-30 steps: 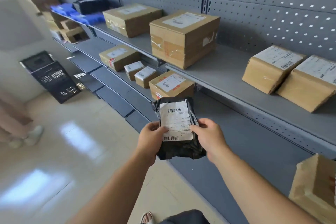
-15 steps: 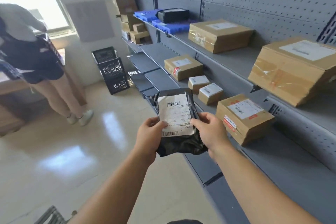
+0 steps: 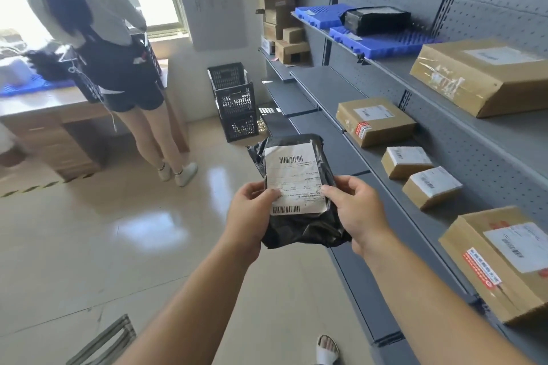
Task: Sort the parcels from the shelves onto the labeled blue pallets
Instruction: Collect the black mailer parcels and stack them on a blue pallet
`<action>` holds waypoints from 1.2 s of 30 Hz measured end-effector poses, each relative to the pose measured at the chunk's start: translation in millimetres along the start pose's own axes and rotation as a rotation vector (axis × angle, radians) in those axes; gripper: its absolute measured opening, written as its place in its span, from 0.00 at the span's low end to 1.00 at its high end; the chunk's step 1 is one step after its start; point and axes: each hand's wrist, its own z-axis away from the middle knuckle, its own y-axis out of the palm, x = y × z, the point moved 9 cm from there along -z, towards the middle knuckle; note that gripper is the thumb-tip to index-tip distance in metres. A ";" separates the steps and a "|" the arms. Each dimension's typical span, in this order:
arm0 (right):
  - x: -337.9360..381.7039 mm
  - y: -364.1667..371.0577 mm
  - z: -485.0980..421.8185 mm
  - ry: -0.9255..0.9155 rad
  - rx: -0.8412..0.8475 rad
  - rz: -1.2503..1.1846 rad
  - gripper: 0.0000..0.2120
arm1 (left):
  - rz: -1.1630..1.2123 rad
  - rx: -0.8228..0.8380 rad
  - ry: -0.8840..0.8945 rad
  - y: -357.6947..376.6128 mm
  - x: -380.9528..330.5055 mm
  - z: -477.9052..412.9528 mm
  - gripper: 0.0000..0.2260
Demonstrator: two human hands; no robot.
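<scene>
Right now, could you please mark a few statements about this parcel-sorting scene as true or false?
1. The left hand and right hand both hold the black plastic mailer bag with a white label. True.
2. The mailer bag lies on the floor. False: it is held in the air.
3. A black-wrapped parcel lies on the blue plastic pallets. True.
4. The stacked black plastic crates stand on a desk. False: they stand on the floor.

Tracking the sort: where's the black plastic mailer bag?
Centre of the head view: the black plastic mailer bag is held between the left hand and right hand above the floor, left of the grey metal shelves.
</scene>
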 end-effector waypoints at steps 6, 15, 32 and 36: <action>21.6 37.9 -96.3 -0.007 0.074 -0.044 0.05 | 0.057 -0.055 0.024 13.3 -37.8 -78.9 0.08; 70.7 92.2 -237.2 -0.012 0.208 -0.077 0.06 | 0.129 -0.156 0.064 36.0 -104.5 -187.5 0.07; 127.6 259.7 -429.8 -0.042 0.132 -0.132 0.07 | 0.140 -0.087 0.075 -12.3 -224.1 -423.9 0.07; 140.2 287.8 -465.4 -0.051 0.062 -0.147 0.08 | 0.128 -0.030 0.076 -17.5 -254.2 -477.5 0.07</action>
